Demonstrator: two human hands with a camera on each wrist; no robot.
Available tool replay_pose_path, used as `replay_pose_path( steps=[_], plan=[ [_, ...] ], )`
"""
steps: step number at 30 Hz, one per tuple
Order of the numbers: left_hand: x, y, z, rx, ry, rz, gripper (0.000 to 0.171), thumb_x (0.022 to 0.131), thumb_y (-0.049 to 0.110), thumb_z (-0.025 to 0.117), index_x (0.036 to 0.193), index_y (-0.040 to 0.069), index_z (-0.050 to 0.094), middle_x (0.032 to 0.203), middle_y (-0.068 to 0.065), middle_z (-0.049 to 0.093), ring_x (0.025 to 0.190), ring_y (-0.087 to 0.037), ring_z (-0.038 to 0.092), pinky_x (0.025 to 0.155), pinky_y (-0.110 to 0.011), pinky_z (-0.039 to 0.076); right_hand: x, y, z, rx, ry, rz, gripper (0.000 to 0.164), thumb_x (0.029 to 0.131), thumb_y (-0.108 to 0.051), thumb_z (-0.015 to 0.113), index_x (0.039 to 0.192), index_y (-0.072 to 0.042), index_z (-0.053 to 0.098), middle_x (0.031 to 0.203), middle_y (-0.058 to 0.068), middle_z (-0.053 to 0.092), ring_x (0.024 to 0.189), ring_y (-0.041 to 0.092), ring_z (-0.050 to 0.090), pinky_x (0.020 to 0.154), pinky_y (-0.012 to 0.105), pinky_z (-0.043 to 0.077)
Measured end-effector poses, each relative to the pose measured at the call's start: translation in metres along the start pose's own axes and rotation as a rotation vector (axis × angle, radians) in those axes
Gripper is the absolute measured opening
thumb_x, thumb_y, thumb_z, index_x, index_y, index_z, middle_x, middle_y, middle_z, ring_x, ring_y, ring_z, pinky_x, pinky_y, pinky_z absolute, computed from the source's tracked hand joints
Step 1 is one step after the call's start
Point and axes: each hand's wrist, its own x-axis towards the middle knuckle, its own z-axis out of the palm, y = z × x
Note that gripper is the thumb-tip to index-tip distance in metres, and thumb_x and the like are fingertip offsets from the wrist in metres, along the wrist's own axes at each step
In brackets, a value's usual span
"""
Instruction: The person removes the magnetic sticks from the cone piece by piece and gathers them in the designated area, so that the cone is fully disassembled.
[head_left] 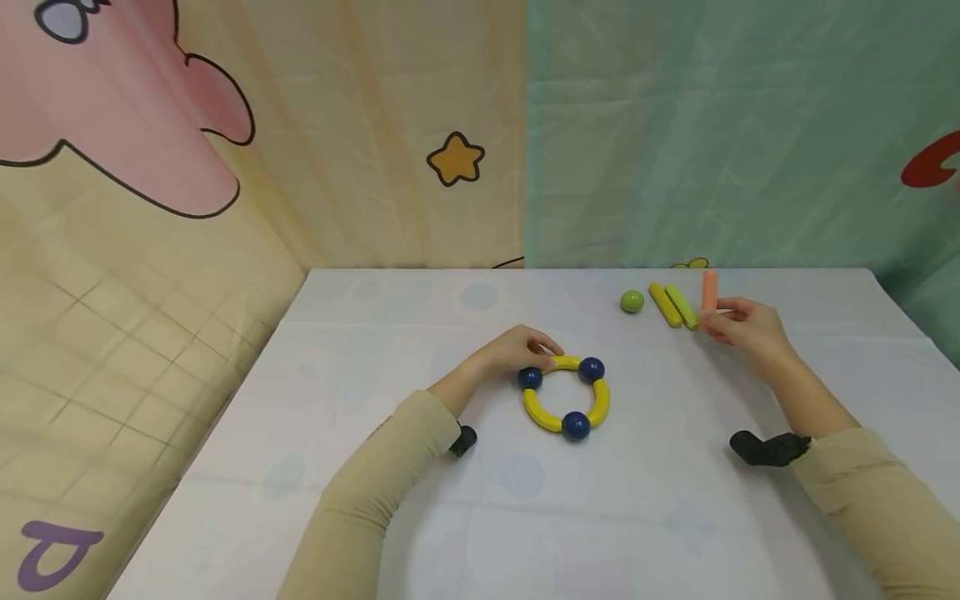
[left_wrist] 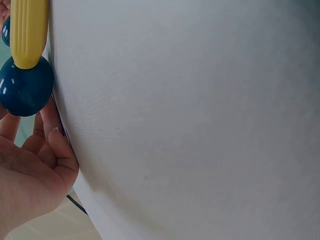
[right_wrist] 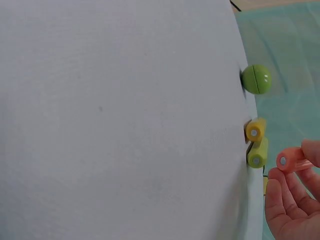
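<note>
A ring of curved yellow magnetic rods [head_left: 542, 414] joined by three dark blue balls [head_left: 576, 426] lies on the white table. My left hand [head_left: 517, 350] holds the ring at its far yellow rod, beside the upper-left ball. In the left wrist view, a blue ball [left_wrist: 27, 87] with a yellow rod [left_wrist: 29, 32] hides part of the fingers. Off to the right, my right hand [head_left: 753, 332] pinches a straight coral-orange magnetic rod [head_left: 709, 290] between thumb and fingers. Its round end [right_wrist: 283, 161], with a silvery magnet, shows in the right wrist view.
Left of the right hand, a yellow rod [head_left: 664, 305] and a light green rod [head_left: 682, 307] lie side by side near the table's back edge. A green ball [head_left: 632, 301] rests just left of them. Patterned curtains [head_left: 637, 150] hang behind the table [head_left: 360, 517].
</note>
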Motion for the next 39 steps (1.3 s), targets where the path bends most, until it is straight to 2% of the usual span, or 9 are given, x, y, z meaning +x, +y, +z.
replay_pose_path(
  steps=[5,12,16,20,25,33,39],
  plan=[
    [0.000,0.001,0.000,0.003,0.007,0.004,0.024,0.089,0.011,0.063,0.113,0.009,0.068,0.100,-0.007,0.063,0.090,-0.015,0.054,0.078,-0.021,0.043,0.008,0.009,-0.004,-0.047,0.038,0.034,0.065,0.092,-0.031,0.056,0.136,0.012,0.034,0.083,-0.009,0.051,0.065,-0.003,0.056,0.063,0.019,0.050],
    [-0.002,0.000,0.002,-0.017,-0.001,0.004,0.025,0.089,0.011,0.063,0.113,0.008,0.067,0.099,-0.007,0.063,0.089,-0.014,0.055,0.077,-0.021,0.043,0.019,0.018,-0.004,-0.107,0.086,0.063,0.056,0.091,-0.024,0.057,0.128,0.014,0.042,0.077,-0.006,0.053,0.061,-0.001,0.053,0.058,0.018,0.048],
    [-0.001,-0.001,0.003,-0.018,0.005,0.011,0.025,0.089,0.010,0.063,0.113,0.008,0.067,0.099,-0.007,0.063,0.089,-0.014,0.055,0.077,-0.021,0.043,0.026,0.017,-0.002,-0.164,0.094,0.085,0.054,0.090,-0.025,0.058,0.128,0.011,0.045,0.089,0.006,0.055,0.063,0.000,0.052,0.058,0.019,0.047],
    [0.000,-0.002,0.002,-0.016,0.006,0.013,0.025,0.089,0.011,0.063,0.113,0.008,0.067,0.100,-0.006,0.063,0.090,-0.014,0.054,0.078,-0.021,0.043,0.032,0.014,-0.001,-0.253,0.107,0.074,0.050,0.088,-0.024,0.058,0.123,0.012,0.049,0.093,0.016,0.059,0.065,0.005,0.051,0.057,0.020,0.045],
    [-0.001,-0.001,0.002,-0.021,0.006,0.002,0.025,0.089,0.011,0.063,0.113,0.009,0.067,0.101,-0.007,0.063,0.091,-0.015,0.054,0.078,-0.022,0.043,0.034,0.010,0.003,-0.354,0.130,0.042,0.046,0.088,-0.024,0.059,0.115,0.013,0.055,0.088,0.017,0.062,0.073,0.016,0.049,0.057,0.021,0.041],
    [0.000,-0.002,0.003,-0.018,0.002,0.010,0.025,0.089,0.011,0.063,0.113,0.009,0.067,0.101,-0.007,0.063,0.091,-0.014,0.054,0.077,-0.021,0.043,0.036,0.008,0.007,-0.337,0.140,0.077,0.044,0.090,-0.023,0.059,0.115,0.013,0.055,0.085,0.015,0.061,0.060,0.010,0.051,0.052,0.023,0.044],
    [-0.001,-0.002,0.003,-0.017,0.011,0.007,0.025,0.089,0.011,0.063,0.113,0.009,0.067,0.100,-0.006,0.062,0.090,-0.014,0.054,0.076,-0.021,0.043,0.036,0.009,0.008,-0.325,0.148,0.069,0.043,0.090,-0.023,0.058,0.114,0.013,0.056,0.083,0.014,0.061,0.059,0.009,0.052,0.051,0.023,0.044]
  ],
)
